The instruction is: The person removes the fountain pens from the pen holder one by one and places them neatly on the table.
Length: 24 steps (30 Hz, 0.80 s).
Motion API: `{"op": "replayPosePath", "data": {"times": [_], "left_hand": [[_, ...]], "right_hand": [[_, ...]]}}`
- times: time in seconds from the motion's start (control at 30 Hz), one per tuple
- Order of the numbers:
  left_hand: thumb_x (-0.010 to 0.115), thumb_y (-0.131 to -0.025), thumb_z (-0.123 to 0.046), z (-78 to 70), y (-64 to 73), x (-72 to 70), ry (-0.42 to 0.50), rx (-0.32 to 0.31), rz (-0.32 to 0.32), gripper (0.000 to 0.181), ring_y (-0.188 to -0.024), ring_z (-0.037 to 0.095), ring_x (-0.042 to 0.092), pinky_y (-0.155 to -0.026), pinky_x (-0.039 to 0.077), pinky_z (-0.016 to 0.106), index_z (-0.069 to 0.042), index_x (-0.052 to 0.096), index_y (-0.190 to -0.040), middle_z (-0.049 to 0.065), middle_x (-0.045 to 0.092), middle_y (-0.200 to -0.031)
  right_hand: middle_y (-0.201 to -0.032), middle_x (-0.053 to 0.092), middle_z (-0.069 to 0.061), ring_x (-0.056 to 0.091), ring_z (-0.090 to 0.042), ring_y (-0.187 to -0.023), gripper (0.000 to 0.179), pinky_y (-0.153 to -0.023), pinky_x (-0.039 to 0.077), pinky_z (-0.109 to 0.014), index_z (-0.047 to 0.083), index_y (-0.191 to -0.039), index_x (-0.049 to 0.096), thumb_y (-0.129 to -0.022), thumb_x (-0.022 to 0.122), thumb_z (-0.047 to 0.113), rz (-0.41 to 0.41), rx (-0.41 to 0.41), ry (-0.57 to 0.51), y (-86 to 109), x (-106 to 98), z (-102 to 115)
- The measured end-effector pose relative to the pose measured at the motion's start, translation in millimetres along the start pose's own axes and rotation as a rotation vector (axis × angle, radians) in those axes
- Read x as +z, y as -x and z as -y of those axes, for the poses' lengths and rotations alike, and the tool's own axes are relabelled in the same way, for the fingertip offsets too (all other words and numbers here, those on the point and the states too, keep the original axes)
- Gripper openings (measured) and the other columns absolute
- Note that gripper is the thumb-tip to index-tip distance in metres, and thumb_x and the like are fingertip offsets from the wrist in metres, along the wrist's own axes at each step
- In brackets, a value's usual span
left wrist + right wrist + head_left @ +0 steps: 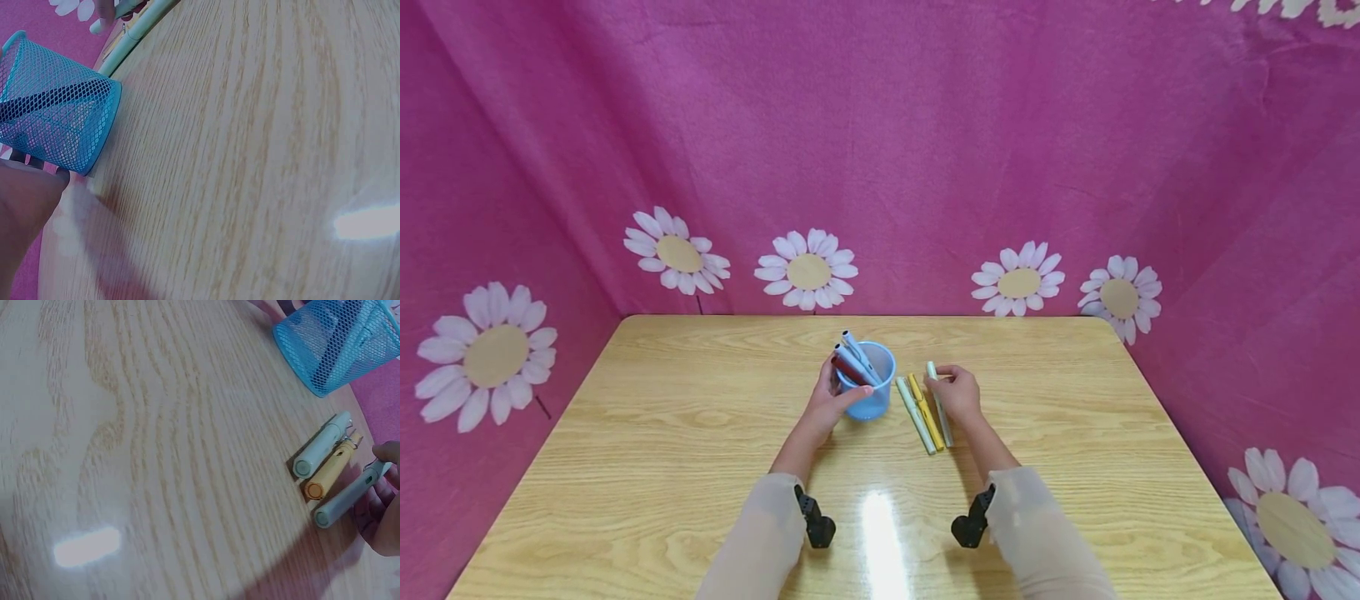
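Note:
My left hand holds a blue mesh pen cup, thumb across its near rim and fingers round its left side. Two light blue pens and a dark red pen lean inside the cup. To the right, my right hand pinches a pale green pen near its clip end between thumb and fingers. Beside that pen, a yellow pen and another pale green pen lie side by side on the table, clips upward.
The wooden table reaches back to a pink curtain printed with white daisies, which also hangs at both sides. A bright light reflection shows on the tabletop between the forearms. Each wrist wears a black camera.

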State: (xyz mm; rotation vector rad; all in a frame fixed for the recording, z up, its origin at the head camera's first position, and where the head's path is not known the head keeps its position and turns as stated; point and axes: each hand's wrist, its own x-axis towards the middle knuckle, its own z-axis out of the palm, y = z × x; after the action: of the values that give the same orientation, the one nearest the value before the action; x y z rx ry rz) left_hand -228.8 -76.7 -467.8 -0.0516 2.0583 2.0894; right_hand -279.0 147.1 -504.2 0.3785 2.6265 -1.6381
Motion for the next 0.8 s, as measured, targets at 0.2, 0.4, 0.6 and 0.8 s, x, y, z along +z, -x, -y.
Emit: {"op": "replayPosePath", "data": {"times": [0.2,0.4,0.6,0.8], "left_hand": [[0.066,-0.085,-0.018,1.4,-0.8,1.0,-0.004,0.003,0.0,0.089,-0.146,0.031,0.006,-0.118,0.011,0.047,-0.018,0.007,-0.151,0.012,0.008,-0.158],[0.066,-0.085,-0.019,0.6,-0.8,0.6,-0.003,0.001,0.0,0.089,-0.146,0.031,0.006,-0.118,0.011,0.047,-0.018,0.007,-0.151,0.011,0.008,-0.158],[0.066,-0.085,-0.019,3.2,-3.0,-1.7,-0.001,-0.003,0.005,0.088,-0.146,0.033,0.006,-0.118,0.012,0.049,-0.019,0.006,-0.151,0.012,0.007,-0.158],[0.068,-0.084,-0.021,19.7,-17.1,-3.4,0.006,-0.009,-0.012,0.09,-0.146,0.03,0.005,-0.118,0.01,0.048,-0.023,0.007,-0.151,0.008,0.007,-0.159]], "right_hand": [[-0.077,0.054,-0.003,0.047,-0.01,-0.066,0.032,-0.054,0.04,-0.018,0.0,-0.108,0.065,-0.081,0.07,0.018,-0.027,-0.01,0.02,0.2,5.1,-3.3],[-0.078,0.056,-0.003,0.048,-0.01,-0.066,0.032,-0.055,0.04,-0.018,0.003,-0.109,0.066,-0.081,0.07,0.019,-0.029,0.003,0.042,0.2,9.3,-3.9],[-0.083,0.057,-0.004,0.05,-0.012,-0.071,0.033,-0.057,0.039,-0.019,0.006,-0.11,0.065,-0.083,0.068,0.024,-0.033,0.021,0.099,0.7,13.3,-3.7],[-0.087,0.059,-0.006,0.052,-0.015,-0.075,0.033,-0.059,0.039,-0.021,0.008,-0.111,0.065,-0.085,0.065,0.029,-0.043,0.014,0.165,1.8,15.8,-3.4]]}}
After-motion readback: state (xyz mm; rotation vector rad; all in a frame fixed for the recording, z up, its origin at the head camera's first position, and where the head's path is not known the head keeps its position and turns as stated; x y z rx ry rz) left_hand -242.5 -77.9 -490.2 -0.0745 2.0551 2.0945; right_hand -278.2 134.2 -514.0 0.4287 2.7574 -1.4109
